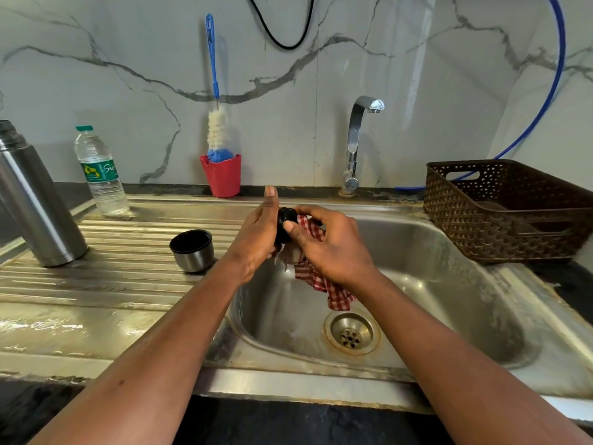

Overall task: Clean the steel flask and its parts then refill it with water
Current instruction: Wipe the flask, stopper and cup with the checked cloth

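Nearest me, over the sink (433,284), the loose tail of the red checked cloth (321,284) hung toward the drain at six o'clock. Above it my right hand (324,245) had the cloth bunched in its curled fingers (308,211), with the thumb pressed on the black stopper (284,224). The stopper lay directly at nine o'clock from that thumb, cradled in my left hand (256,232), whose thumb stood straight up; I judged its axis ran roughly nine-to-three, face toward the cloth. So the wiping turned on the right hand, the holding on the left. Farther out at nine o'clock the steel cup (192,250) stood mouth-up on the bench, nearer my left hand, with the steel flask (35,200) beyond it and the tap (356,139) at one o'clock.
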